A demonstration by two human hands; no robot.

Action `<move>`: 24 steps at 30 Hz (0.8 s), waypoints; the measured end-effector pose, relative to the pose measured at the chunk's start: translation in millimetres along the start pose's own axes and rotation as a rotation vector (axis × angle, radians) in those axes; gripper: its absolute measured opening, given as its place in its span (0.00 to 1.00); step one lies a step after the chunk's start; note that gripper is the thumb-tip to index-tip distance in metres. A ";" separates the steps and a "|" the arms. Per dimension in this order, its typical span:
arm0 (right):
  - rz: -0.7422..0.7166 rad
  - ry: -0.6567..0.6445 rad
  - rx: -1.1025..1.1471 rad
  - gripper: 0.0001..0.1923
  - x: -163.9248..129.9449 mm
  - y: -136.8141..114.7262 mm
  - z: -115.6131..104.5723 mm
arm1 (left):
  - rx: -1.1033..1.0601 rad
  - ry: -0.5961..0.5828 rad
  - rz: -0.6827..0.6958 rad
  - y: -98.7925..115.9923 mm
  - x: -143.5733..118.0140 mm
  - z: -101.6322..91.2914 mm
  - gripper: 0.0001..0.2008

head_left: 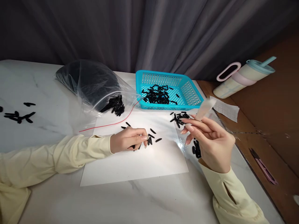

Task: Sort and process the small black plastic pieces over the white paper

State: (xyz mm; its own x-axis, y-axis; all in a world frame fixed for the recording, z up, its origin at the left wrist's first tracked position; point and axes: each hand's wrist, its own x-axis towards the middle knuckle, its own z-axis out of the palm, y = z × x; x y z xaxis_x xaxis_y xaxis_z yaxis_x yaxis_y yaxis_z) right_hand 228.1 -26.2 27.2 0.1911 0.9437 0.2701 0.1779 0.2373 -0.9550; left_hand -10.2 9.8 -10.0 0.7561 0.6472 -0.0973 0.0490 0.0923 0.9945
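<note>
My left hand (129, 139) rests low over a white sheet (133, 168), thumb and fingertips pinched together. Small black elongated pieces (158, 140) lie loose around those fingertips. One seems to touch the thumb tip, but whether the hand grips it is unclear. My right hand (213, 140) is raised over the sheet's right side, fingers bent around a blurred, whitish translucent flat strip (205, 109) that sticks up between them. Just beyond its fingertips is a small heap of black pieces (179, 119). More black pieces (196, 149) show beside the right wrist, partly covered.
A blue perforated basket (201, 99) holds black pieces at the back. Left of it lies a clear zip bag (98, 84) full of them, with a red strip (105, 126). To the right are a tumbler (243, 77), a paper slip (226, 109) and pink thread snips (263, 166).
</note>
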 end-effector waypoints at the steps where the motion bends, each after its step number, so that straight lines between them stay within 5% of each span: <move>1: 0.024 0.055 -0.013 0.06 -0.1 1.8 2.2 | 0.010 0.000 -0.004 0.5 -0.1 -0.1 0.14; 4: 0.148 0.076 -0.097 0.15 -0.1 3.9 6.3 | 0.046 -0.003 -0.024 2.2 -0.5 -0.4 0.15; 9: 0.345 -0.240 -0.321 0.24 1.1 0.1 5.4 | 0.088 0.003 -0.048 4.7 -1.3 -0.3 0.16; 16: -0.030 -0.653 -0.646 0.15 2.8 -2.6 -6.1 | 0.095 -0.004 -0.078 9.7 -1.5 -0.1 0.16; 24: -0.258 -0.755 -0.709 0.10 2.6 -6.2 -14.9 | 0.101 -0.007 -0.080 11.2 -1.1 0.5 0.15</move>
State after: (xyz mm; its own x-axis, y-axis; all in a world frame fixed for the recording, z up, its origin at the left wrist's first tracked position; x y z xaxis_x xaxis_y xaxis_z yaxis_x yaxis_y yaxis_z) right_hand 241.9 -28.6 35.7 -0.5368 0.8403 0.0759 0.6952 0.4915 -0.5245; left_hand -10.1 9.8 1.3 0.7516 0.6356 -0.1764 0.1745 0.0662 0.9824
